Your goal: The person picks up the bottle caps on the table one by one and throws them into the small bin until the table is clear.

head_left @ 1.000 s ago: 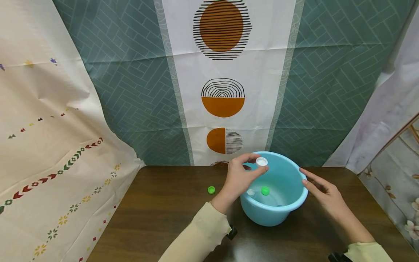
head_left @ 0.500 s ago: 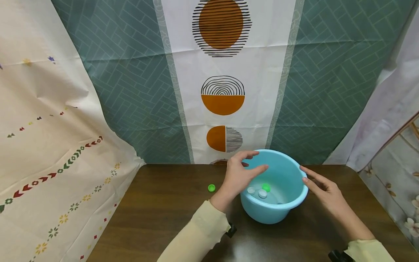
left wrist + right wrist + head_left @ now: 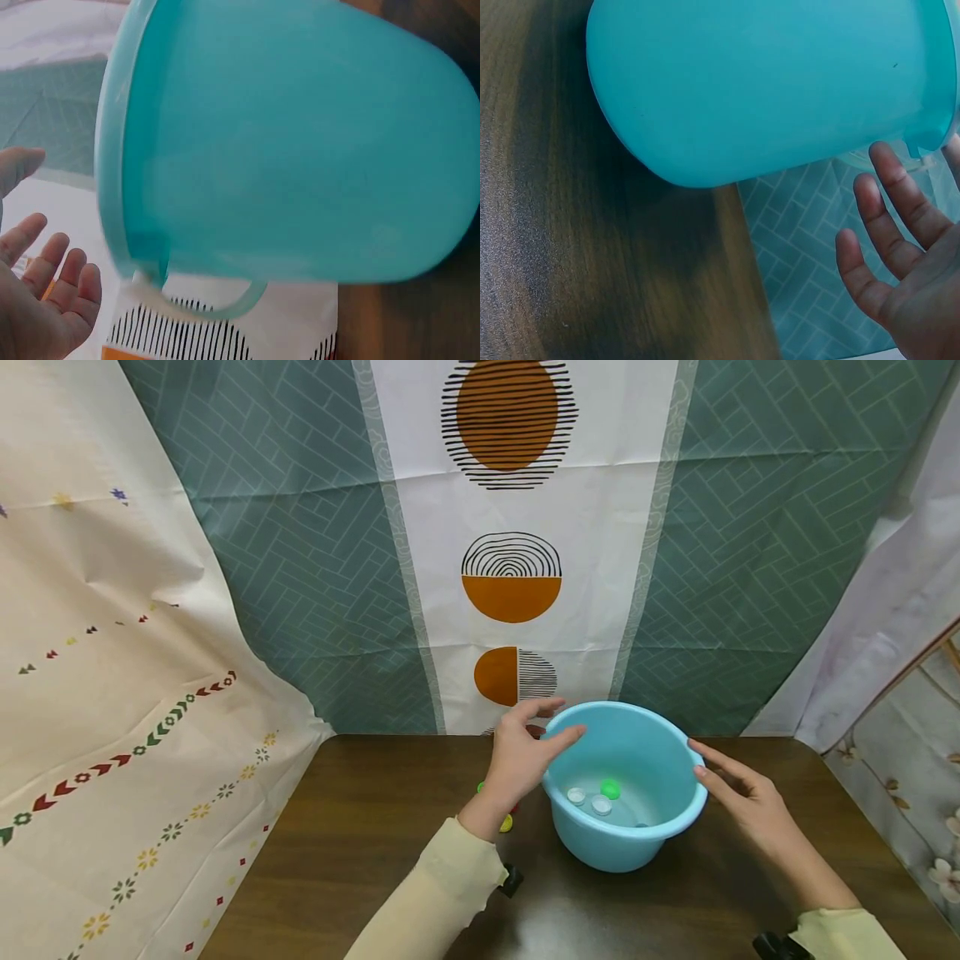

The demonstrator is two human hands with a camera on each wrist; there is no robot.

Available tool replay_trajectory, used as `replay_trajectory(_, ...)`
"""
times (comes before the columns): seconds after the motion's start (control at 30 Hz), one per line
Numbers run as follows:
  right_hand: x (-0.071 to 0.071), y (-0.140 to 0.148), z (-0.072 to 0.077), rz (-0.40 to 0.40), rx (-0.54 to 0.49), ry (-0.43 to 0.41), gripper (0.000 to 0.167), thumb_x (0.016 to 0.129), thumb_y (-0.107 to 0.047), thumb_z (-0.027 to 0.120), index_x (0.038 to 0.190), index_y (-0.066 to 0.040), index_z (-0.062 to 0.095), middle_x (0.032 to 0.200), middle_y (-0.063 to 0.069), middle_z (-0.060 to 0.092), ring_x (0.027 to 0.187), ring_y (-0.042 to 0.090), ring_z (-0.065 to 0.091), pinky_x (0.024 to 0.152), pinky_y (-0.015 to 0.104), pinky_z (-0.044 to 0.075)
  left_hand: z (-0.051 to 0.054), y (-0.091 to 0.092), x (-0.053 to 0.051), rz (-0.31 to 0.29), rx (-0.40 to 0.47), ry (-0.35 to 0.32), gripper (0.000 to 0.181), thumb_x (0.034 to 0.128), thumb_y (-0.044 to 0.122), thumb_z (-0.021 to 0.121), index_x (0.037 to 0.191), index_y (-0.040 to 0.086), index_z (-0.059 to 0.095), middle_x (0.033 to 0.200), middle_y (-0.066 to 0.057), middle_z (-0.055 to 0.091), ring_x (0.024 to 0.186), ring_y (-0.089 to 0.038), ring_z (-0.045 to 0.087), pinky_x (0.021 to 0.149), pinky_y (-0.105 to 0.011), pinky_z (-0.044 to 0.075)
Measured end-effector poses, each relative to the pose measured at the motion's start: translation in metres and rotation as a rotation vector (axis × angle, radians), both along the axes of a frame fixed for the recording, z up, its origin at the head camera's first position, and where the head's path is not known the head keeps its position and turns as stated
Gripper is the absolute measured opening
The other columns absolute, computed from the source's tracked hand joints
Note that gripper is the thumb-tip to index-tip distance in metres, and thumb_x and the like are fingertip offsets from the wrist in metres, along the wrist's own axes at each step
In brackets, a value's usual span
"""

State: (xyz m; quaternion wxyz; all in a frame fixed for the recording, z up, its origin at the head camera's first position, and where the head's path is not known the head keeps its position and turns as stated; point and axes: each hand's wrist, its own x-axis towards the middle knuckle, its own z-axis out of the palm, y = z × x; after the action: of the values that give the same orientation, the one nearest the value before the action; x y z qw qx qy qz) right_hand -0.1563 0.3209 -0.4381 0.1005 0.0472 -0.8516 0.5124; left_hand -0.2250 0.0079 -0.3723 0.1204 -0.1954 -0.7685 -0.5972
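Note:
A light blue basin (image 3: 618, 852) stands on the table, holding a green cap (image 3: 610, 789) and two white caps (image 3: 602, 805); something small at its inner bottom is unclear. The left hand (image 3: 513, 760), empty with thumb and fingers apart, hovers at the basin's left rim; in the left wrist view the hand (image 3: 52, 292) is clear of the basin wall (image 3: 300, 150). At the right rim the right hand (image 3: 750, 806) rests its thumb and fingertips, and the right wrist view shows its relaxed fingers (image 3: 889, 225) beside the basin (image 3: 765, 90).
Behind the left wrist, a yellow cap (image 3: 506, 823), a bit of red and a green cap (image 3: 481, 787) partly show on the brown table (image 3: 360, 843). A patterned curtain (image 3: 337, 610) hangs at the table's back edge, with a pale cloth (image 3: 150, 693) at the left.
The left hand let go of a white cap, which dropped into the basin, and then moved left to the rim. A yellow cap has come into sight by the wrist. The right hand stayed put.

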Motion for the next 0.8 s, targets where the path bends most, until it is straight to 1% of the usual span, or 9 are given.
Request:
replay_trajectory(0.07, 0.000, 0.000, 0.000, 0.001, -0.004, 0.004, 0.047, 0.101, -0.030, 0.055, 0.147, -0.021, 0.048, 0.137, -0.001, 0.056, 0.105, -0.004, 0.058, 0.077, 0.018, 0.051, 0.000, -0.007, -0.001, 0.010, 0.000, -0.005, 0.042, 0.0799, 0.042, 0.080, 0.118, 0.028, 0.069, 0.110, 0.011, 0.061, 0.093, -0.026, 0.062, 0.075, -0.036, 0.055)
replay_trajectory(0.13, -0.001, 0.000, 0.000, 0.001, -0.017, 0.007, 0.047, 0.101, -0.030, 0.055, 0.146, -0.021, 0.048, 0.135, -0.002, 0.057, 0.105, -0.002, 0.059, 0.077, 0.019, 0.052, -0.001, -0.015, -0.002, 0.027, 0.000, -0.009, 0.041, 0.0808, 0.041, 0.080, 0.119, 0.030, 0.069, 0.114, 0.008, 0.062, 0.092, -0.023, 0.062, 0.074, -0.034, 0.055)
replay_trajectory(0.3, -0.002, -0.001, 0.001, 0.004, -0.046, 0.013, 0.046, 0.101, -0.029, 0.056, 0.146, -0.020, 0.049, 0.131, -0.001, 0.060, 0.103, 0.001, 0.061, 0.077, 0.022, 0.054, -0.008, -0.036, -0.008, 0.059, 0.024, 0.015, 0.039, 0.0816, 0.037, 0.080, 0.117, 0.025, 0.070, 0.115, 0.002, 0.063, 0.092, -0.022, 0.063, 0.077, -0.033, 0.056)
replay_trajectory(0.37, -0.002, -0.001, 0.001, 0.004, -0.049, 0.015, 0.046, 0.101, -0.029, 0.056, 0.146, -0.020, 0.049, 0.130, 0.000, 0.061, 0.102, 0.002, 0.061, 0.077, 0.023, 0.054, -0.012, -0.045, -0.012, 0.076, 0.028, 0.030, 0.039, 0.0815, 0.037, 0.080, 0.116, 0.022, 0.070, 0.113, 0.002, 0.064, 0.093, -0.023, 0.063, 0.078, -0.035, 0.056)
replay_trajectory(0.47, -0.001, -0.001, 0.001, 0.008, -0.044, 0.015, 0.047, 0.101, -0.028, 0.056, 0.146, -0.020, 0.048, 0.129, 0.001, 0.061, 0.102, 0.002, 0.061, 0.077, 0.022, 0.054, -0.018, -0.059, -0.016, 0.113, 0.021, 0.035, 0.040, 0.0810, 0.038, 0.080, 0.115, 0.020, 0.071, 0.111, 0.003, 0.065, 0.097, -0.020, 0.061, 0.079, -0.036, 0.056)
replay_trajectory(0.53, -0.001, -0.001, 0.000, 0.006, -0.042, 0.012, 0.047, 0.101, -0.029, 0.056, 0.146, -0.021, 0.048, 0.129, 0.001, 0.061, 0.102, 0.002, 0.061, 0.076, 0.021, 0.053, -0.022, -0.067, -0.018, 0.144, 0.004, 0.023, 0.041, 0.0806, 0.038, 0.081, 0.116, 0.020, 0.071, 0.112, 0.004, 0.065, 0.099, -0.017, 0.060, 0.080, -0.035, 0.055)
replay_trajectory(0.67, -0.001, -0.001, 0.000, 0.008, -0.035, 0.011, 0.047, 0.101, -0.029, 0.056, 0.146, -0.021, 0.048, 0.129, 0.001, 0.061, 0.102, 0.002, 0.061, 0.076, 0.021, 0.053, -0.032, -0.083, -0.022, 0.197, -0.027, -0.016, 0.041, 0.0799, 0.038, 0.081, 0.116, 0.021, 0.071, 0.111, 0.004, 0.065, 0.092, -0.016, 0.064, 0.075, -0.032, 0.056)
replay_trajectory(0.77, -0.001, -0.001, 0.001, 0.002, -0.039, 0.011, 0.046, 0.101, -0.029, 0.056, 0.146, -0.020, 0.049, 0.128, 0.001, 0.062, 0.102, 0.003, 0.061, 0.076, 0.021, 0.053, -0.042, -0.093, -0.025, 0.231, -0.065, -0.025, 0.041, 0.0800, 0.036, 0.082, 0.116, 0.020, 0.071, 0.111, 0.003, 0.065, 0.093, -0.017, 0.064, 0.079, -0.033, 0.055)
replay_trajectory(0.8, -0.001, -0.001, 0.001, 0.001, -0.038, 0.013, 0.046, 0.101, -0.029, 0.056, 0.146, -0.020, 0.049, 0.127, 0.001, 0.062, 0.102, 0.003, 0.061, 0.076, 0.021, 0.053, -0.045, -0.097, -0.026, 0.242, -0.085, -0.025, 0.041, 0.0802, 0.036, 0.082, 0.116, 0.020, 0.070, 0.111, 0.003, 0.065, 0.095, -0.018, 0.063, 0.081, -0.034, 0.054)
